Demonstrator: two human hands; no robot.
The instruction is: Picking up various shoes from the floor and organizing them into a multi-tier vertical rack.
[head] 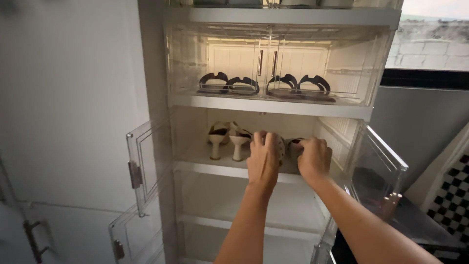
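the pale shoes (287, 146) sit on the open middle shelf (205, 164), beside cream heels (227, 139). my left hand (264, 159) and right hand (315, 157) clamp one each, placing them; next i'd judge squaring them.

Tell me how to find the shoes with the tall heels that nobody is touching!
Find the clear shoe cabinet and the shelf whose doors stand open. The cream high heels stand at its left end, heels toward you. The left hand and right hand cover another pair beside them, and the black sandals above are flat.
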